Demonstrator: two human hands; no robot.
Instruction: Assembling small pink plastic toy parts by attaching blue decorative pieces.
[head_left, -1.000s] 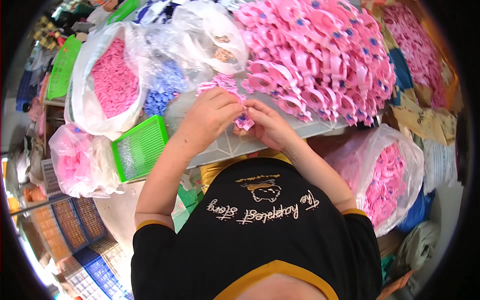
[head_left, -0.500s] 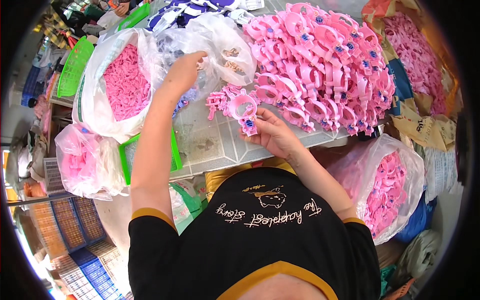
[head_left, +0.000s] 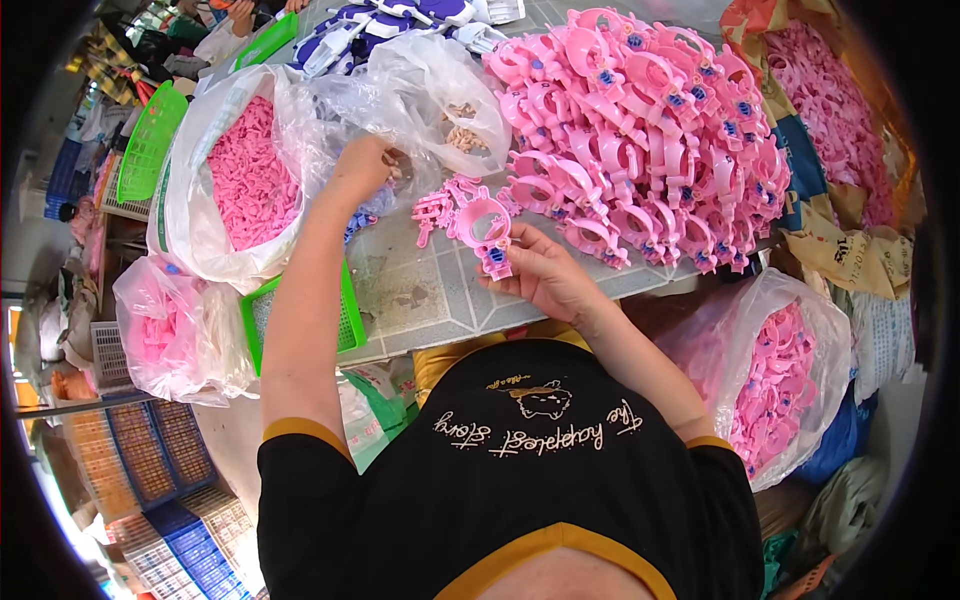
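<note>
In my right hand [head_left: 550, 272] is a pink plastic toy part [head_left: 484, 224] with a round ring and a small blue piece on its lower end, pinched between thumb and fingers. Small pink plastic pieces [head_left: 434, 212] lie against its left side on the table. My left hand [head_left: 362, 168] is at the near edge of a crumpled clear plastic bag [head_left: 400, 85], its fingers curled and partly hidden; whatever they may hold cannot be made out. Small blue pieces [head_left: 358, 224] lie just below that hand. Small tan pieces [head_left: 462, 135] show inside the clear bag.
A large heap of pink ring parts [head_left: 640, 140] covers the table's right side. Left stand a white bag of pink pieces [head_left: 255, 180] and a green-rimmed basket [head_left: 350, 310]. Purple-and-white parts [head_left: 385, 25] lie at the back. A clear bag of pink parts [head_left: 775, 390] sits lower right.
My left hand has drawn back toward me and slightly left, away from the middle of the clear bag. The right hand still holds the pink part in nearly the same place.
</note>
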